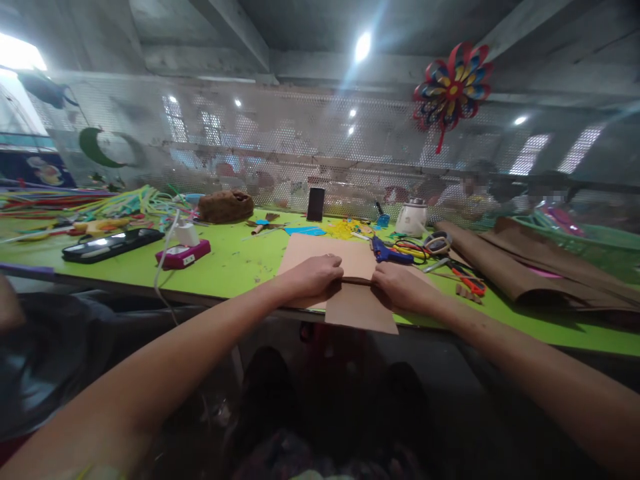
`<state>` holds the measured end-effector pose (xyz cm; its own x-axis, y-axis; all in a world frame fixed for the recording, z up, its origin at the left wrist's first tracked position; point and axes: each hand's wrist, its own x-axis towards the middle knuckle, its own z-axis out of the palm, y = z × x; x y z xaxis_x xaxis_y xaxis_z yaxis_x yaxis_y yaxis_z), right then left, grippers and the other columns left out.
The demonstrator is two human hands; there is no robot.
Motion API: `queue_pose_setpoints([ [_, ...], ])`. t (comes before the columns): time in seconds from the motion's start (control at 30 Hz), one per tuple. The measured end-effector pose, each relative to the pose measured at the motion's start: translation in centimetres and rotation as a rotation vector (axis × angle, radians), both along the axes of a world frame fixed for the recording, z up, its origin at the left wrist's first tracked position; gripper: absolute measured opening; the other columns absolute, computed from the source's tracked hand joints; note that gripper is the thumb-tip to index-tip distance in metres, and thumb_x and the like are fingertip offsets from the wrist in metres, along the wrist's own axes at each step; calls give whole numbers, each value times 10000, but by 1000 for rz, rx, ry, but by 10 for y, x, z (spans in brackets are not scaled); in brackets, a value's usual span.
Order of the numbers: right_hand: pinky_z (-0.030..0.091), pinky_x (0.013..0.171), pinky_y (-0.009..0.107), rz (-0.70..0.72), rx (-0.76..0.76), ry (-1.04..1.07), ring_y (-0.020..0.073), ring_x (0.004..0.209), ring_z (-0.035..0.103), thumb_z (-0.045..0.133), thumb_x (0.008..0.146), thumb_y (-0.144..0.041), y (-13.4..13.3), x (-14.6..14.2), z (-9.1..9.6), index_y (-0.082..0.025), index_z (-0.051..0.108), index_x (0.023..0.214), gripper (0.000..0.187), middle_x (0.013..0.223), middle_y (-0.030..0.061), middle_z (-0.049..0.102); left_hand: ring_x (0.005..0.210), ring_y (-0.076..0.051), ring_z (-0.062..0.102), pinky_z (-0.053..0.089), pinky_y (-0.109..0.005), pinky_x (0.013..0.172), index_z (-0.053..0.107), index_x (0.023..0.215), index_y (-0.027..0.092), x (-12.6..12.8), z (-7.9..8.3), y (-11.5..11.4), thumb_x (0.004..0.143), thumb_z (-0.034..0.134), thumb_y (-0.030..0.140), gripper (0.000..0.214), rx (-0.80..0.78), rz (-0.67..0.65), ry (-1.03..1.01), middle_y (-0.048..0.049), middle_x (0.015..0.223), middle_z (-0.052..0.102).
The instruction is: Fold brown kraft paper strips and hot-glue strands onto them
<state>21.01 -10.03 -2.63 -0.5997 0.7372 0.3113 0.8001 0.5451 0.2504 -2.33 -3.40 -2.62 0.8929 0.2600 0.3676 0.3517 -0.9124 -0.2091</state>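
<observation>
Surface: bright green, running across the view, its near edge in front of the person.
Brown paper: large curled sheets lying toward the right end.
Tan sheet: flat near the middle of the surface, at its near edge.
Lower flap: similar tan, reaching out past the near edge; whether it joins the tan sheet, cannot tell.
Black case: glossy, lying to the left, well apart from the tan sheet.
Left hand: over the tan sheet, fingers curled in with scarcely a gap, gripping the left end of a folded strip; fingertips partly hidden.
Right hand: facing the left, fingers bent and drawn together, pinching the strip's right end.
Power block: magenta and white, near the black case.
Glue gun: blue, just beyond the right hand.
Tape roll: right of the glue gun.
Scissors: orange-handled, right of the right hand.
Folded strip: brown, narrow, spanning between the 2 hands.
Brown pieces: small, just beside the scissors.
</observation>
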Motion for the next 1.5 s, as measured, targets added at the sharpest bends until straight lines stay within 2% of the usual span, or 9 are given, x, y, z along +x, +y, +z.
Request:
queue_pose_setpoints([
  [0.13, 304, 578, 272, -12, 54, -39, 174, 677, 469, 471, 822, -179, -7, -4, 3, -124, 583, 772, 135, 765, 99, 558, 744, -175, 504, 370, -272, 680, 617, 747, 150, 2, 13, -3, 787, 460, 225, 178, -78, -8, 12, -85, 780, 572],
  [0.33, 326, 601, 294, 34, 208, 2, 185, 673, 436, 434, 844, -127, -4, -2, -9, -143, 545, 723, 164, 732, 85, 522, 550, -115, 449, 327, -231, 553, 645, 652, 148, 32, 39, 21, 793, 469, 368, 315, -644, 163, -101, -6, 541, 535],
  [0.43, 351, 649, 317, 63, 269, 22, 203, 707, 434, 413, 853, -99, -2, 2, -16, -151, 534, 741, 174, 740, 86, 516, 478, -97, 367, 278, -241, 498, 597, 559, 150, 40, 39, 25, 743, 532, 489, 392, -872, 174, -54, 16, 471, 457],
  [0.57, 369, 689, 331, 64, 280, 71, 215, 743, 439, 400, 866, -93, -4, 5, -19, -151, 528, 794, 158, 788, 93, 523, 526, -100, 375, 285, -236, 516, 619, 640, 158, 38, 34, 18, 715, 543, 565, 421, -1068, 150, -64, 23, 539, 485],
  [0.97, 399, 688, 327, 96, 197, 190, 211, 772, 471, 416, 864, -134, -1, 3, -17, -150, 563, 805, 159, 807, 97, 549, 551, -93, 398, 314, -214, 539, 593, 753, 128, 32, 18, 14, 836, 407, 491, 416, -942, 28, -7, 2, 613, 506],
  [1.07, 435, 723, 322, 143, 75, 436, 211, 849, 515, 497, 840, -233, 3, 5, -11, -155, 594, 932, 154, 928, 112, 584, 575, -91, 398, 319, -208, 543, 616, 826, 107, 30, 18, 13, 841, 423, 461, 403, -923, -8, -21, -9, 674, 528],
  [1.17, 450, 692, 291, 77, -121, 621, 190, 829, 549, 493, 839, -308, 11, 3, 0, -164, 614, 991, 242, 957, 93, 615, 588, -92, 403, 323, -205, 552, 628, 854, 96, 30, 17, 13, 845, 429, 452, 408, -927, -31, -26, -13, 687, 543],
  [1.3, 384, 553, 241, 44, -485, 511, 140, 623, 506, 418, 863, -388, 25, -1, 13, -132, 660, 789, 360, 664, 24, 596, 628, -101, 436, 340, -206, 586, 631, 914, 101, 31, 14, 15, 855, 418, 443, 407, -892, -52, -40, -24, 742, 579],
  [1.5, 348, 527, 218, 86, -607, 544, 121, 598, 454, 473, 814, -465, 30, -2, 13, -111, 664, 779, 404, 639, 11, 560, 634, -106, 448, 342, -210, 583, 628, 870, 98, 27, 11, 14, 850, 425, 458, 413, -881, -39, -39, -31, 744, 582],
])
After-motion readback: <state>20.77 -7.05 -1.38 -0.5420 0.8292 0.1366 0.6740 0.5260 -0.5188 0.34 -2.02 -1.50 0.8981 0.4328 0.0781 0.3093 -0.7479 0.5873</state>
